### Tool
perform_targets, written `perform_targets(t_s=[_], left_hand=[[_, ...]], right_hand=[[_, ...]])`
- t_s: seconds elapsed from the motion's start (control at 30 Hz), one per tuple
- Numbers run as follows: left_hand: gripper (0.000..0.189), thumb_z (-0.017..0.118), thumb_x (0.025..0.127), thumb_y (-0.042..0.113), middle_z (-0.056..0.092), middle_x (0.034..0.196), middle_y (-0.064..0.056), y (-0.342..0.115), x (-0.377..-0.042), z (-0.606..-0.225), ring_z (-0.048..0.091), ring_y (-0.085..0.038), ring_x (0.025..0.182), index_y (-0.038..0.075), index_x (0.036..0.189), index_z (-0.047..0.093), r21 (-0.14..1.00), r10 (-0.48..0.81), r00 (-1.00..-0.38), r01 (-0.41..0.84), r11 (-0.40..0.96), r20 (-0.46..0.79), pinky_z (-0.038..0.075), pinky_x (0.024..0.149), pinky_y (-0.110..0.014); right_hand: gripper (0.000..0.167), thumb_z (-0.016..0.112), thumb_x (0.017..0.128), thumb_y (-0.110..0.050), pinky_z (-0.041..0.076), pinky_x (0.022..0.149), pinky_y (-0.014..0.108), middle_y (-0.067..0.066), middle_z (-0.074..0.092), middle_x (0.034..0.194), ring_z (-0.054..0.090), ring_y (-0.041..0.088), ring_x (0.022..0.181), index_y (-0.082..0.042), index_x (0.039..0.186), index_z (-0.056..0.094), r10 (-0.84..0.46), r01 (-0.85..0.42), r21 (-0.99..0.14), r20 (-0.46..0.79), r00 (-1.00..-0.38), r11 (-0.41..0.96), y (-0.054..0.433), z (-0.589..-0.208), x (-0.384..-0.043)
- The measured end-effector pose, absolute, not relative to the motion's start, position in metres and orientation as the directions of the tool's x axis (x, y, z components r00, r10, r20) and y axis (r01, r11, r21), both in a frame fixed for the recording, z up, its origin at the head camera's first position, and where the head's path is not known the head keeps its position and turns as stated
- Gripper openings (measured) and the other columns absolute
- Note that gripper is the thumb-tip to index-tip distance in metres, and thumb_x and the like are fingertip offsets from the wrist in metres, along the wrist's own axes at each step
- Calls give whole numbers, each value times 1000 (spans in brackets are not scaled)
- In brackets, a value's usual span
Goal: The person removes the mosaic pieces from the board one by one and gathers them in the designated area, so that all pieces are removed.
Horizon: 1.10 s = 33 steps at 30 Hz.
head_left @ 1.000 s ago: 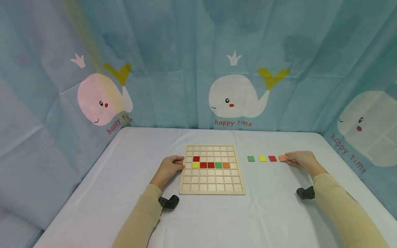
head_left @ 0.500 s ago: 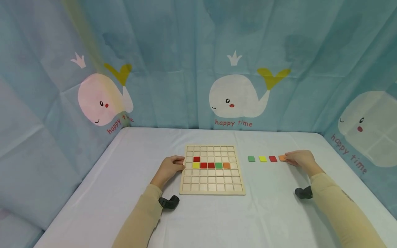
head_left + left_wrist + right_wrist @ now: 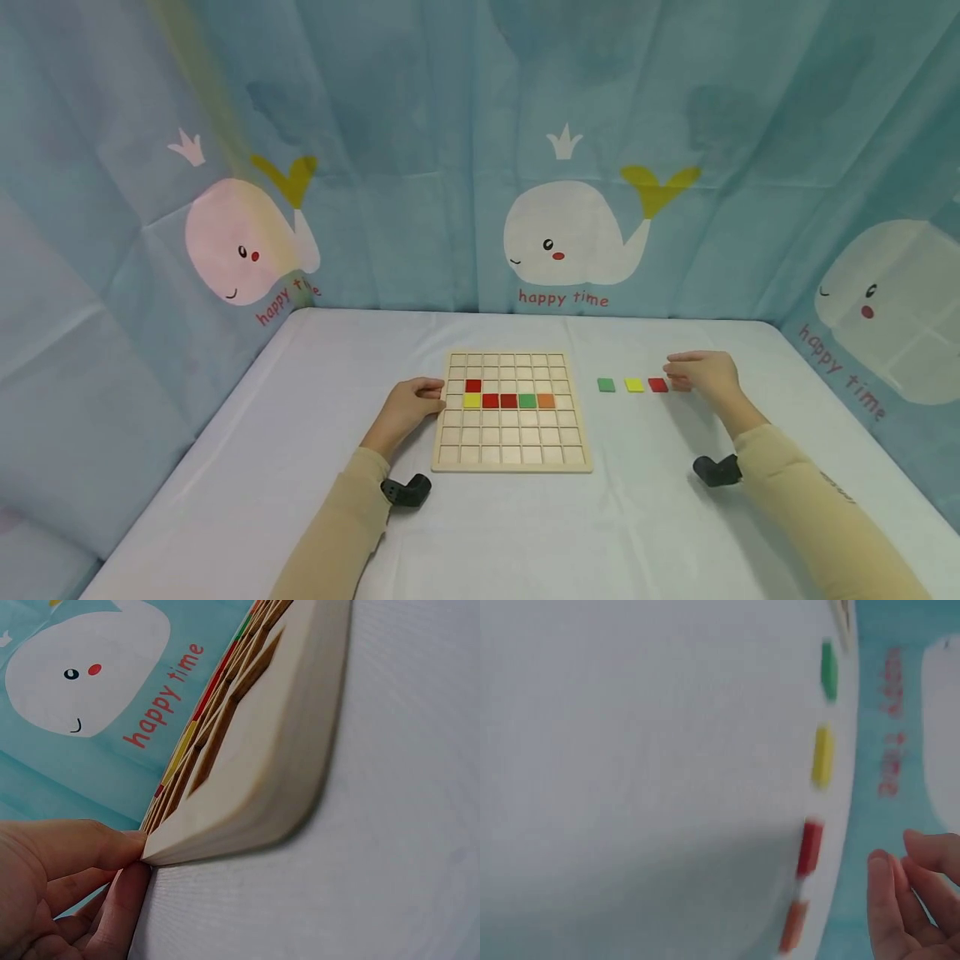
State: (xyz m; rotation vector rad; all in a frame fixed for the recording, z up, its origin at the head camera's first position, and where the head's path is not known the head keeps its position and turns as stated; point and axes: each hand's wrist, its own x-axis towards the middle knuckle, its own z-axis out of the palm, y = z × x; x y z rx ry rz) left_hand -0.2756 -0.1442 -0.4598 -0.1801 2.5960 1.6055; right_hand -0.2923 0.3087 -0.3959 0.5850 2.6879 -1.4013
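Note:
At the left edge of a wooden grid board (image 3: pixel 510 454), my left hand (image 3: pixel 405 410) holds the rim between thumb and fingers, as the left wrist view shows up close. One board row bears a yellow tile (image 3: pixel 472 401), two red ones, a green tile (image 3: pixel 527 401) and an orange tile (image 3: pixel 546 401); another red tile (image 3: pixel 473 386) sits behind the yellow. My right hand (image 3: pixel 708 379) hovers over the right end of the loose tiles, loosely curved, with nothing visible in its fingers. Below it lies a loose orange tile (image 3: pixel 793 926), partly hidden in the head view.
Right of the board, a loose green tile (image 3: pixel 606 385), yellow tile (image 3: pixel 634 385) and red tile (image 3: pixel 657 385) line up with the orange one on the white tablecloth (image 3: pixel 510 533). A blue whale-print curtain (image 3: pixel 405 233) encloses the table's back and sides.
My right hand has let go of the loose orange tile, risen and moved left over it. That tile has shifted slightly left, closer to the red one. My left hand stays at the board.

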Motion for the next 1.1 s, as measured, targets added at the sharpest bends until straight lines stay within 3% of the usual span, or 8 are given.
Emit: perform_targets(t_s=[0.1, 0.2, 0.27, 0.67, 0.93, 1.1], left_hand=[[42, 72, 88, 7, 69, 115, -14, -145, -275, -459, 65, -23, 106, 5, 130, 64, 885, -55, -989, -147, 442, -137, 54, 90, -35], [42, 72, 88, 7, 69, 116, -14, -145, -275, -459, 65, -24, 107, 5, 130, 64, 884, -59, -989, -151, 442, -139, 54, 91, -36], [42, 72, 88, 6, 69, 116, -14, -145, -275, -459, 65, -24, 107, 5, 129, 64, 886, -62, -989, -151, 438, -138, 54, 91, -36], [41, 72, 88, 6, 69, 114, -13, -145, -275, -461, 65, -23, 105, 5, 128, 65, 886, -65, -989, -151, 438, -136, 54, 88, -33], [41, 72, 88, 4, 69, 114, -14, -145, -274, -461, 64, -24, 105, 3, 128, 65, 892, -62, -988, -155, 424, -142, 54, 86, -31], [41, 72, 88, 5, 69, 112, -13, -145, -274, -460, 64, -23, 104, 3, 128, 65, 888, -64, -988, -152, 434, -138, 54, 86, -32]], right_hand=[[49, 65, 96, -25, 55, 97, 37, 23, 62, 133, 72, 8, 86, 4, 135, 58, 224, 288, -790, -194, -955, 542, 286, -391, -288], [47, 65, 96, -27, 48, 105, 48, 22, 63, 132, 73, 14, 96, 2, 133, 60, 175, 256, -797, -191, -966, 547, 262, -387, -288], [45, 65, 96, -26, 48, 106, 47, 22, 65, 130, 73, 16, 99, 2, 131, 62, 141, 241, -816, -195, -971, 526, 245, -385, -289], [36, 68, 94, -15, 58, 88, 30, 18, 73, 116, 74, 10, 89, 7, 123, 66, -41, 191, -900, -225, -974, 391, 168, -391, -299], [34, 65, 94, -7, 57, 90, 37, 25, 70, 117, 74, 14, 85, 14, 121, 64, -159, 132, -940, -189, -969, 315, 134, -395, -305], [36, 67, 93, -8, 58, 87, 35, 23, 71, 116, 75, 13, 83, 12, 123, 64, -149, 157, -934, -214, -965, 320, 123, -395, -307]])
